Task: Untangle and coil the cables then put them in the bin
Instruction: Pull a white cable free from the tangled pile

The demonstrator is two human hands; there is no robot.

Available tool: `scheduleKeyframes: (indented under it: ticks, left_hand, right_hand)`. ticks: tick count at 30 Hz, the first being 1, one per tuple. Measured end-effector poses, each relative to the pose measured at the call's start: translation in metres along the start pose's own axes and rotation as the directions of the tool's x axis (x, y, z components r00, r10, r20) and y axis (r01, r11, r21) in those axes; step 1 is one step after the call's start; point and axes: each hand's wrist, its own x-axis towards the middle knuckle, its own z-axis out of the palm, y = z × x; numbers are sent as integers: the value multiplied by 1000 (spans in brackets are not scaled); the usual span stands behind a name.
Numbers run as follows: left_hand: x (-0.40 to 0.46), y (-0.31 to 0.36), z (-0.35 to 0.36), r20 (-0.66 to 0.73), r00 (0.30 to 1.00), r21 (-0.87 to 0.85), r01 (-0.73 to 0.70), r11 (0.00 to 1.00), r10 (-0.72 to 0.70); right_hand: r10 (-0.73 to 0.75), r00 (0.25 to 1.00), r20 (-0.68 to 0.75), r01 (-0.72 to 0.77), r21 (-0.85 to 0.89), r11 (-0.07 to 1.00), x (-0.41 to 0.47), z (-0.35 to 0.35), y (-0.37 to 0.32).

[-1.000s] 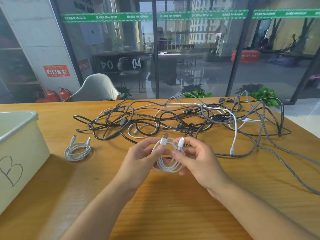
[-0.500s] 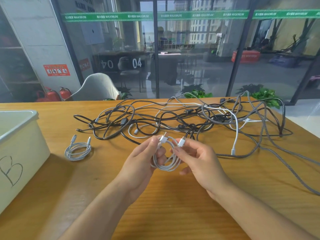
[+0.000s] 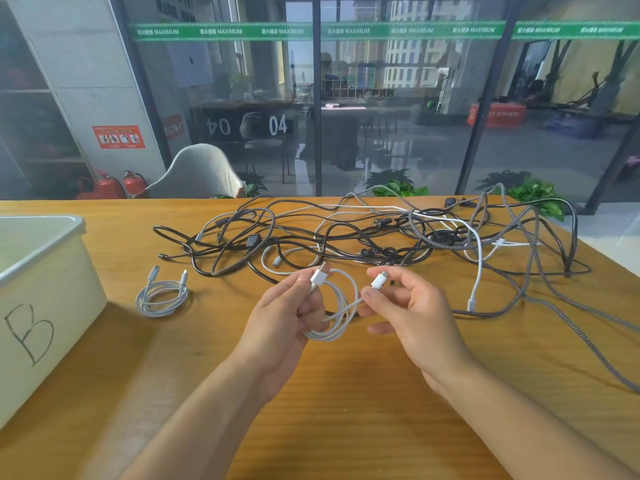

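Note:
A white cable (image 3: 341, 306), wound into a small coil, hangs above the wooden table (image 3: 346, 393) between both hands. My left hand (image 3: 280, 323) grips the coil and one white plug. My right hand (image 3: 412, 313) pinches the other plug end, pulled out to the right of the coil. A finished grey coiled cable (image 3: 162, 293) lies on the table to the left. A tangle of black, grey braided and white cables (image 3: 398, 237) spreads across the far half of the table. The cream bin (image 3: 52, 289), marked "B", stands at the left edge.
A braided grey cable (image 3: 571, 327) trails toward the table's right front edge. Beyond the table are a white chair (image 3: 201, 174), red fire extinguishers (image 3: 104, 187) and a glass wall. Bare wood lies between the bin and my arms.
My hands have drawn apart: the right hand pulled one plug end out to the right, loosening the coil, which the left hand still holds.

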Motion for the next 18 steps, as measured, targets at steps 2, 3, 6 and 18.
scheduleKeyframes:
  ticks: [2, 3, 6, 18]
  left_hand:
    - [-1, 1, -1, 4, 1000, 1, 6, 1000, -6]
    - [-1, 2, -2, 9, 1000, -1, 6, 1000, -6]
    - [-1, 4, -1, 28, 1000, -19, 10, 1000, -9]
    - [-4, 9, 4, 98, 995, -28, 22, 999, -19]
  right_hand:
    - [32, 999, 1, -32, 22, 999, 0, 0, -1]
    - [52, 999, 10, -52, 31, 998, 0, 1, -1]
    - [136, 984, 116, -144, 61, 988, -1, 3, 0]
    - [221, 874, 433, -372, 304, 877, 4, 0, 8]
